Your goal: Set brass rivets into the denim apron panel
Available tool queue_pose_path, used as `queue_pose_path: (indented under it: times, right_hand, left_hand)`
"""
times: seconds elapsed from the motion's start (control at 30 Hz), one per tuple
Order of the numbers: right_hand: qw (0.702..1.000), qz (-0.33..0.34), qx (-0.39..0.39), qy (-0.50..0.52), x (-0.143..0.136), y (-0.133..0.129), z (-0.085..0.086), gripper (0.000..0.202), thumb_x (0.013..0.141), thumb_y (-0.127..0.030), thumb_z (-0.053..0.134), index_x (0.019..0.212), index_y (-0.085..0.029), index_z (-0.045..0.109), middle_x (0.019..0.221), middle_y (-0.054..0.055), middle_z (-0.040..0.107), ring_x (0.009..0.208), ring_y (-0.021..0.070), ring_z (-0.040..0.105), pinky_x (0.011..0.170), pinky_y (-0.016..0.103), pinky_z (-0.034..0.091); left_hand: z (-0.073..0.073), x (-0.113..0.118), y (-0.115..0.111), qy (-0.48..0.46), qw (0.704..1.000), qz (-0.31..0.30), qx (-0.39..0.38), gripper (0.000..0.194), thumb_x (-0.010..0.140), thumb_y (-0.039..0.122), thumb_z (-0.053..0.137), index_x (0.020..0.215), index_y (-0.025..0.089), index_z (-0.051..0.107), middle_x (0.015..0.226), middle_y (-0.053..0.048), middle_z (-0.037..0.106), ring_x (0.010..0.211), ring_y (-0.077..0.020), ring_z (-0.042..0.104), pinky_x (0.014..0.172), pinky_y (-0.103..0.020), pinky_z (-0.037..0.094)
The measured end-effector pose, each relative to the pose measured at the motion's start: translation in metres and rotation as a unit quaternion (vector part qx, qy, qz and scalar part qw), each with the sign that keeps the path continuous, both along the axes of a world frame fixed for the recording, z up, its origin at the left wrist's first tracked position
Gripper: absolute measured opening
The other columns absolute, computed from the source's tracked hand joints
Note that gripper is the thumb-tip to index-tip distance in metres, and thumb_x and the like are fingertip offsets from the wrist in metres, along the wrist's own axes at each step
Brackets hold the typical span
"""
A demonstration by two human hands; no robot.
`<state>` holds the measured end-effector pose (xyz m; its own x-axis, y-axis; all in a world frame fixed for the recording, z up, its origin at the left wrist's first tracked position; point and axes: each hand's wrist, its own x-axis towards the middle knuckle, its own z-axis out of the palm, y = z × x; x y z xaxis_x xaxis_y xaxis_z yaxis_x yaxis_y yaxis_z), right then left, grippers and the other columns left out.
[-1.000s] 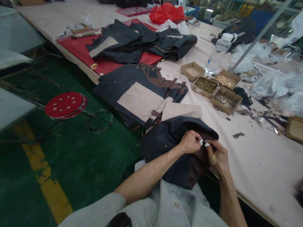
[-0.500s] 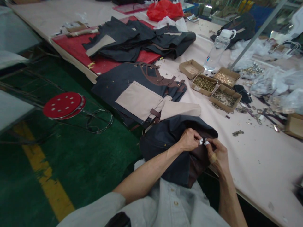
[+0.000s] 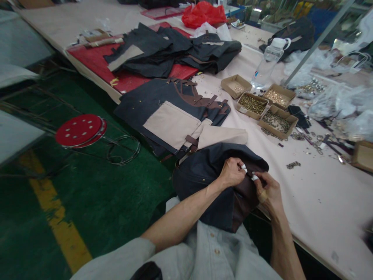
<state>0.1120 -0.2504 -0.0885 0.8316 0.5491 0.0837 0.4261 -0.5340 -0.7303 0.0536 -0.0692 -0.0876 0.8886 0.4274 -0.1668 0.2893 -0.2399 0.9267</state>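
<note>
A dark navy fabric piece with brown trim lies bunched at the table's edge against my body. Over its brown part, my left hand is closed in a pinch, with white wrapping on a fingertip. Just to the right, my right hand also pinches, its thumb wrapped in white and a tan band lower down. A small gap separates the two sets of fingertips. Whatever sits between the fingers of each hand is too small to make out.
Small cardboard boxes of metal fittings stand ahead, near a clear water bottle. Stacked dark pieces with beige pockets lie to the left. A red stool stands on the green floor. Loose metal rings lie on the table.
My left fingertips have drawn slightly left, away from the right ones, widening the gap between them. My right hand has barely moved.
</note>
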Motion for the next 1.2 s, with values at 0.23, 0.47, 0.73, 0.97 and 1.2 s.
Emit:
queue_pose_path:
  times: [0.23, 0.47, 0.73, 0.97, 1.2]
  right_hand:
    - [1.0, 0.013, -0.025, -0.013, -0.001, 0.002, -0.002, 0.03, 0.093, -0.038, 0.05, 0.104, -0.018, 0.069, 0.072, 0.003, 0.061, 0.054, 0.0161, 0.048, 0.053, 0.03, 0.038]
    - [0.999, 0.009, -0.043, 0.003, -0.005, 0.006, 0.003, 0.027, 0.092, -0.035, 0.05, 0.104, -0.017, 0.067, 0.072, 0.002, 0.062, 0.054, 0.0156, 0.05, 0.053, 0.028, 0.037]
    - [0.998, -0.028, -0.055, 0.026, -0.013, 0.014, 0.007, 0.028, 0.092, -0.039, 0.051, 0.099, -0.017, 0.067, 0.057, -0.002, 0.054, 0.045, 0.0141, 0.043, 0.048, 0.028, 0.033]
    - [0.997, -0.036, -0.058, 0.043, -0.019, 0.026, 0.011, 0.03, 0.092, -0.04, 0.051, 0.099, -0.016, 0.068, 0.055, -0.002, 0.052, 0.046, 0.0148, 0.044, 0.046, 0.027, 0.032]
    - [0.999, -0.019, -0.035, 0.034, -0.016, 0.022, 0.007, 0.031, 0.091, -0.041, 0.053, 0.104, -0.017, 0.07, 0.069, 0.002, 0.064, 0.049, 0.0143, 0.047, 0.048, 0.027, 0.038]
  left_hand:
    - [-0.005, -0.001, -0.003, -0.009, 1.0, 0.016, 0.005, 0.015, 0.071, 0.021, 0.059, 0.083, 0.015, 0.067, 0.064, -0.002, 0.066, 0.056, -0.0122, 0.06, 0.054, -0.022, 0.041]
    - [-0.003, -0.003, -0.001, -0.03, 0.999, -0.008, 0.028, 0.016, 0.074, 0.019, 0.058, 0.086, 0.014, 0.067, 0.067, -0.002, 0.067, 0.058, -0.0124, 0.06, 0.057, -0.022, 0.042]
    - [-0.003, -0.004, 0.002, -0.044, 0.998, -0.014, 0.034, 0.014, 0.073, 0.016, 0.057, 0.084, 0.014, 0.066, 0.064, -0.001, 0.065, 0.056, -0.0117, 0.057, 0.057, -0.022, 0.042]
    - [-0.003, -0.009, 0.002, -0.085, 0.994, -0.014, 0.066, 0.009, 0.072, 0.017, 0.058, 0.079, 0.015, 0.064, 0.062, -0.001, 0.062, 0.056, -0.0117, 0.055, 0.058, -0.023, 0.042]
    - [-0.002, -0.01, 0.006, -0.071, 0.996, -0.018, 0.04, 0.013, 0.073, 0.02, 0.06, 0.082, 0.014, 0.067, 0.068, -0.003, 0.067, 0.061, -0.0131, 0.059, 0.062, -0.023, 0.046]
